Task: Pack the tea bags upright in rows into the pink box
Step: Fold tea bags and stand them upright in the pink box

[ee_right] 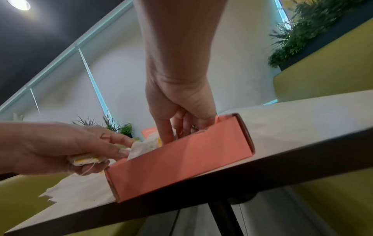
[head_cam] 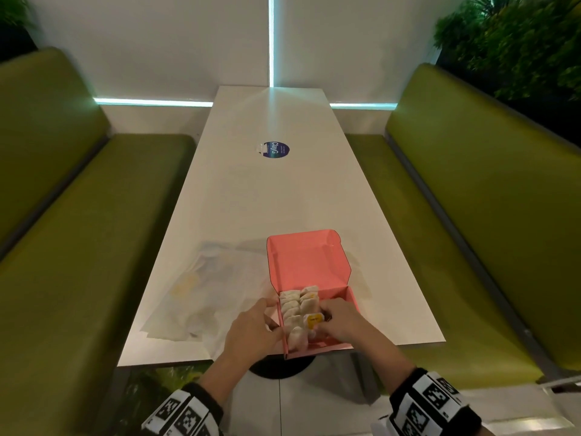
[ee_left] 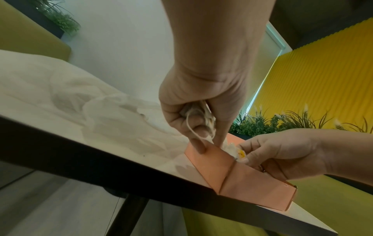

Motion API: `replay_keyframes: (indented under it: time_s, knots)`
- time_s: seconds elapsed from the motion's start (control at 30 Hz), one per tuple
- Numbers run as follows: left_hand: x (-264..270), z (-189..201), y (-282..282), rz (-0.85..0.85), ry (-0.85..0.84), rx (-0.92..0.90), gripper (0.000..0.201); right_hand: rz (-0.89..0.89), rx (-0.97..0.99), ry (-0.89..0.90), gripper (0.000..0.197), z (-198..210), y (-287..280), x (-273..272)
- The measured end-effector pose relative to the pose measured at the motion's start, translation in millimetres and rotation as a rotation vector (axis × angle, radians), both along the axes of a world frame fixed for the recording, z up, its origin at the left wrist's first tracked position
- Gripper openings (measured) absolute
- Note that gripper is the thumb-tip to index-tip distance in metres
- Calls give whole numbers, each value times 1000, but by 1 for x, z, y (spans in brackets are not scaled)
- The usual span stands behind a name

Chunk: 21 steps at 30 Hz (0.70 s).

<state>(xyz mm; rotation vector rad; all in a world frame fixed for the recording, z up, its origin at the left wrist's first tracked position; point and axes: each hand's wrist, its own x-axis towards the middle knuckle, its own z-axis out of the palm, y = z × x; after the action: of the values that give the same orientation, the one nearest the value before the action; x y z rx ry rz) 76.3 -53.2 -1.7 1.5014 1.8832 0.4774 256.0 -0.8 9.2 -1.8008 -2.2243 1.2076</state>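
The table [head_cam: 283, 199] is carrying the pink box [head_cam: 309, 262] at its near edge, lid open, one corner overhanging. Two rows of tea bags [head_cam: 295, 305] are standing along the box's left side. The left hand [head_cam: 251, 333] is clutching spare bags [ee_right: 84, 159] while touching the box wall. The right hand [head_cam: 344, 322] is pinching a yellow-tagged bag [head_cam: 313, 320] inside. A hard push risks sliding the box off or toppling the rows.

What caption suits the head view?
Two hands arrange tea bags in an open pink box.
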Motion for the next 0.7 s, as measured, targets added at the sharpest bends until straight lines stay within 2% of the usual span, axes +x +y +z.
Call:
replay_keyframes:
  time_s: [0.07, 0.13, 0.17, 0.27, 0.4, 0.53, 0.63, 0.7]
  knots:
    - [0, -1, 0, 2, 1, 3, 58, -43, 37, 13, 17, -3, -2, -4]
    - [0, -3, 1, 7, 1, -4, 58, -122, 72, 56, 9, -6, -3, -5]
    - [-1, -3, 1, 11, -1, -13, 59, -166, 83, 74, 12, -7, -4, -5]
    - [-1, -4, 1, 28, -8, -46, 60, -268, 79, 97, 31, -12, -5, -4]
    - [0, -4, 1, 24, 16, -64, 61, -225, 54, 45, 52, -9, -7, 1]
    - [0, -5, 2, 15, 41, -65, 59, -153, 73, -65, 47, -11, -9, -1]
    - [0, -6, 3, 10, 53, -71, 57, -154, 94, -34, 45, -12, -10, -6]
    - [-1, -6, 3, 14, 51, -76, 56, -177, 91, -16, 35, -10, -11, -10]
